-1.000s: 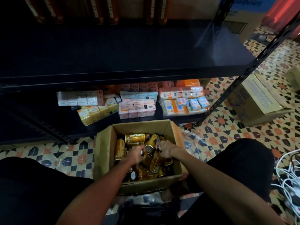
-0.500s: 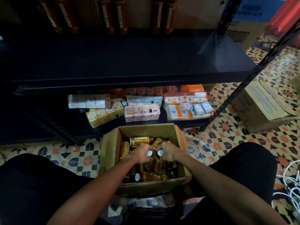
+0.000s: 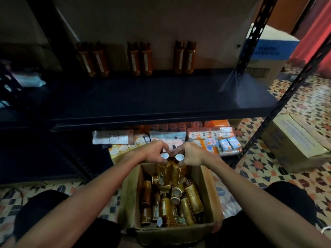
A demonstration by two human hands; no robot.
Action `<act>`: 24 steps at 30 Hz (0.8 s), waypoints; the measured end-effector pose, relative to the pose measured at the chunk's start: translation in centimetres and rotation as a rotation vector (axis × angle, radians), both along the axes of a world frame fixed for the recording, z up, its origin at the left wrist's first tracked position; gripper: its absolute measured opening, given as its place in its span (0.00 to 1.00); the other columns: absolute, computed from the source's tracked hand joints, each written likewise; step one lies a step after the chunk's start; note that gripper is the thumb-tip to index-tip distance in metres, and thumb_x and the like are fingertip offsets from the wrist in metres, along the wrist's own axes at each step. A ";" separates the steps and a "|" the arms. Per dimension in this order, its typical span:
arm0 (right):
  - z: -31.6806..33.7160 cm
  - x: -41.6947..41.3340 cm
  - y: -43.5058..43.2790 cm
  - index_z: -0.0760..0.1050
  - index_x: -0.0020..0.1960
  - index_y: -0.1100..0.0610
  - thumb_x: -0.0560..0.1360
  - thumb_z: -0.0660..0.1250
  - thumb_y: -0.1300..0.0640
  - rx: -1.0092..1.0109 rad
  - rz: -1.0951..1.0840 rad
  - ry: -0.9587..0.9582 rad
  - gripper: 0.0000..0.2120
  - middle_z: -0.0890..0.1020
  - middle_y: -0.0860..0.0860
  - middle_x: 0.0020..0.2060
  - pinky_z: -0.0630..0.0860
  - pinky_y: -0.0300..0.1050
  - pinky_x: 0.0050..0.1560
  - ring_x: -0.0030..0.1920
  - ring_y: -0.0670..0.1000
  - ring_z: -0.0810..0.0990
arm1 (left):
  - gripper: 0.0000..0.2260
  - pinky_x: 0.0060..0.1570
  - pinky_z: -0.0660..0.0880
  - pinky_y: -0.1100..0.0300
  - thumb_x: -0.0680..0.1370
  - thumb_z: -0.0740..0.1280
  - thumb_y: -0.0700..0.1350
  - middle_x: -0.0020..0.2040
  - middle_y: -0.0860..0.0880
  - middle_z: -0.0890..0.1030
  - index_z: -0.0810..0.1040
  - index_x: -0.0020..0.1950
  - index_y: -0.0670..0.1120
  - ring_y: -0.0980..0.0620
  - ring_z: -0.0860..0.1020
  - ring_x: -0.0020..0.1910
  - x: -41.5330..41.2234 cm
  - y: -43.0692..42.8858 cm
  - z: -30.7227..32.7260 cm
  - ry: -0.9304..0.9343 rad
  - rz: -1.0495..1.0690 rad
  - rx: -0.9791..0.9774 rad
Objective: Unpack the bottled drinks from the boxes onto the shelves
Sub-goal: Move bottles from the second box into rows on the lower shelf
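Observation:
An open cardboard box (image 3: 208, 190) stands on the floor between my knees, holding several amber bottled drinks (image 3: 192, 199) lying loose. My left hand (image 3: 152, 153) grips one upright amber bottle (image 3: 163, 170) by its white-capped neck. My right hand (image 3: 192, 155) grips a second amber bottle (image 3: 177, 171) the same way. Both bottles hang side by side above the far end of the box. Several amber bottles (image 3: 139, 59) stand in pairs at the back of the black middle shelf (image 3: 152, 101).
The lower shelf holds stacked small packets (image 3: 211, 138) in white, orange and blue. A black slotted upright (image 3: 290, 86) runs diagonally at the right. Closed cardboard cartons (image 3: 293, 140) sit on the patterned tile floor to the right, and another carton (image 3: 265, 54) stands behind.
Both hands have risen out of the box, each lifting a bottle by its neck toward the shelves. My view has tilted up, revealing the bottles at the back of the middle shelf.

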State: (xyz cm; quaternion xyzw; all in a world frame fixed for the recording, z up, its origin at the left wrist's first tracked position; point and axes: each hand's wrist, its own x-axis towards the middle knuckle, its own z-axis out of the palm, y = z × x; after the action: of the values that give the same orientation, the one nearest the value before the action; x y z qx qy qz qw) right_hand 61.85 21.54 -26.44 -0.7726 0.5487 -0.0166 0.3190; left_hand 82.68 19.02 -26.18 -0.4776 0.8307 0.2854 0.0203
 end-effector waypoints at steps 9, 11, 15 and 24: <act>13.2 1.0 -3.2 0.82 0.55 0.45 0.64 0.79 0.49 -0.264 0.062 -0.089 0.20 0.84 0.44 0.46 0.81 0.49 0.47 0.46 0.44 0.80 | 0.14 0.41 0.80 0.53 0.69 0.76 0.55 0.41 0.53 0.82 0.81 0.53 0.58 0.57 0.80 0.39 2.3 -2.7 15.3 -0.019 -0.039 -0.182; 16.0 1.0 -3.9 0.83 0.56 0.45 0.65 0.80 0.50 -0.309 0.050 -0.142 0.19 0.84 0.44 0.47 0.79 0.43 0.46 0.44 0.41 0.80 | 0.14 0.44 0.80 0.53 0.70 0.75 0.56 0.42 0.54 0.82 0.81 0.54 0.58 0.57 0.81 0.41 2.7 -3.3 18.1 0.010 -0.034 -0.221; 20.2 0.8 -5.4 0.83 0.55 0.45 0.66 0.81 0.51 -0.405 0.004 -0.259 0.19 0.84 0.43 0.46 0.74 0.34 0.42 0.40 0.33 0.79 | 0.15 0.41 0.76 0.61 0.73 0.74 0.54 0.44 0.55 0.82 0.80 0.58 0.58 0.58 0.80 0.42 3.3 -4.0 22.2 0.115 -0.025 -0.329; 22.8 1.0 -8.1 0.82 0.58 0.48 0.70 0.79 0.54 -0.579 -0.174 -0.449 0.18 0.80 0.42 0.34 0.70 0.29 0.34 0.29 0.38 0.74 | 0.16 0.64 0.74 0.56 0.79 0.70 0.49 0.63 0.54 0.80 0.77 0.67 0.56 0.57 0.76 0.64 3.0 -7.3 23.2 0.334 0.078 -0.479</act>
State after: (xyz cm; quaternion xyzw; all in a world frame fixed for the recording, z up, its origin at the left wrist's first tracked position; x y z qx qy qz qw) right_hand 62.86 13.40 -3.67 -0.7584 0.5013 -0.3671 0.1971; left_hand 85.65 11.68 -2.96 -0.4468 0.8473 0.1563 -0.2410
